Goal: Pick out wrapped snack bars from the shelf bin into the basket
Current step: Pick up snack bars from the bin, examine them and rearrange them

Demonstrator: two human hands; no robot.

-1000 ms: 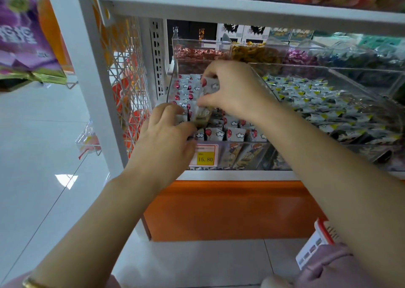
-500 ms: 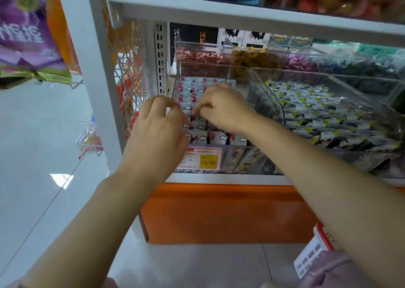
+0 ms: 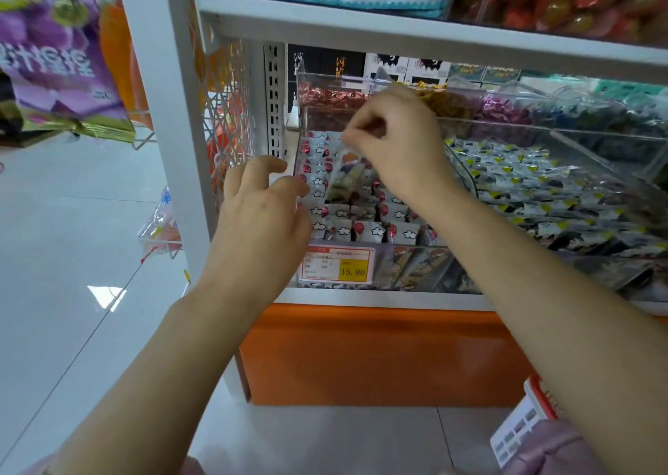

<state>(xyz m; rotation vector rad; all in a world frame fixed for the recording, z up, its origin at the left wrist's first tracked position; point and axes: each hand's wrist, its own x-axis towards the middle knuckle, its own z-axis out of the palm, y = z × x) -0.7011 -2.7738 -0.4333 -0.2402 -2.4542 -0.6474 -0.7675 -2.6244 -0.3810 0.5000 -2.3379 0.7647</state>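
The right hand [image 3: 401,149] pinches one wrapped snack bar [image 3: 345,176] by its top edge, just above the clear shelf bin [image 3: 405,268], which is full of white, red-dotted bars. The left hand [image 3: 260,214] hovers at the bin's left side, fingers loosely curled and holding nothing. The neighbouring bin [image 3: 564,268] to the right holds yellow-cornered packets. The basket [image 3: 520,427] shows at the near right.

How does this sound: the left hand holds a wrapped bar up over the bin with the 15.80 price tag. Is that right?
Not quite: the hand is wrong. It is the right hand that pinches the wrapped bar up over the bin with the 15.80 price tag. The left hand holds nothing. The head view shows this.
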